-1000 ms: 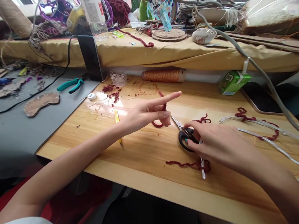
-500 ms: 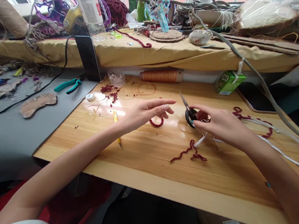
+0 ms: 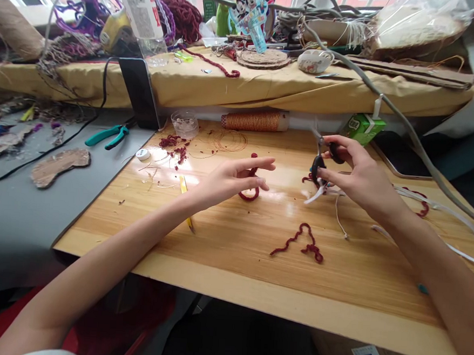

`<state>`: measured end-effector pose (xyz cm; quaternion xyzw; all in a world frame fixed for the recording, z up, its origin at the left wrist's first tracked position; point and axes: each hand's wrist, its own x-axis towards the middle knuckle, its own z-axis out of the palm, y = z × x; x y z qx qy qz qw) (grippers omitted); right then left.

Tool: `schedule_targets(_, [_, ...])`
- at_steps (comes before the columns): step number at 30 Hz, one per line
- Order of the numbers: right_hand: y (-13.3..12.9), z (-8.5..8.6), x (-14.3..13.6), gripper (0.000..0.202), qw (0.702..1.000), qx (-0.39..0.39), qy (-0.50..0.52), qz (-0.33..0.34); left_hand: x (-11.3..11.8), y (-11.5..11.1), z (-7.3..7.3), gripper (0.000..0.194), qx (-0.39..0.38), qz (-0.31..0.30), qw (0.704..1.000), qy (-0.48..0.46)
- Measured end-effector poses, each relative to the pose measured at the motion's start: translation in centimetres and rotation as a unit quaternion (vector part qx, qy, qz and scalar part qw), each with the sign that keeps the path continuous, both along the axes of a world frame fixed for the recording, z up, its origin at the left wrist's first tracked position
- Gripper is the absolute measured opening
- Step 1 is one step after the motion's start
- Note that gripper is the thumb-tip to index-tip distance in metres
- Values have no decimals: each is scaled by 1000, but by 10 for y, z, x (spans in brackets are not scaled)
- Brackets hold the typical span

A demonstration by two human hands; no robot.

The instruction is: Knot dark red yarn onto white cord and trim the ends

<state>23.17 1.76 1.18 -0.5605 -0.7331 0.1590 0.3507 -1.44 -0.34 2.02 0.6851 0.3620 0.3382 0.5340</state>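
Note:
My right hand point(image 3: 357, 172) grips a pair of black-handled scissors point(image 3: 318, 164), blades pointing up and away and a little blurred. White cords point(image 3: 341, 220) and some dark red yarn lie under and behind that hand. Over the middle of the table my left hand point(image 3: 237, 180) hovers with its fingers apart and nothing in them. Just past its fingertips, partly hidden, is a dark red yarn loop point(image 3: 250, 195). A bent piece of dark red yarn point(image 3: 298, 236) lies nearer the front edge. Beside my left wrist rests a yellow pencil-like tool point(image 3: 186, 209).
An orange thread cone point(image 3: 255, 120), a clear cup point(image 3: 184, 124) and red yarn scraps point(image 3: 174, 146) lie at the back. A green drink carton point(image 3: 364, 128) and a phone point(image 3: 401, 154) stand back right. Teal pliers point(image 3: 109, 135) lie left. A grey cable point(image 3: 410, 133) crosses the right side.
My right hand has lifted and moved right with the scissors, whose handles have spread. A white cord has shifted away from the bent red yarn. My left hand has barely moved.

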Motion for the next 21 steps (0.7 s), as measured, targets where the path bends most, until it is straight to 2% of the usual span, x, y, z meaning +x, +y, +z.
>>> schedule_targets(2, [-1,2,-1,53,1000,10,-25,-10,-1,0,2,36,6,-5,1000,11])
schedule_targets(5, [-4,4,-1,40,996,66,-57,-36,-2,0,2,32,13,-7,1000,6])
schedule_targets(8, [-6,7,0,35,994,95,-23,-46,-1,1,0,34,12,-2,1000,-5])
schedule_targets(11, [-9,13,2,42,997,-8,79,11,-1,2,-2,37,12,-15,1000,-22])
schedule_targets(13, [-12,18,2,48,987,-109,97,73,-1,2,-3,41,10,-30,999,-32])
schedule_targets(15, [-16,23,1,52,969,-197,61,134,-2,2,-4,45,7,-40,998,-41])
schedule_targets(17, [-19,26,-1,52,952,-246,6,181,-3,2,-4,48,4,-48,998,-47])
schedule_targets(21, [-22,30,-5,48,936,-265,-82,216,-3,2,-5,50,-3,-78,996,-51])
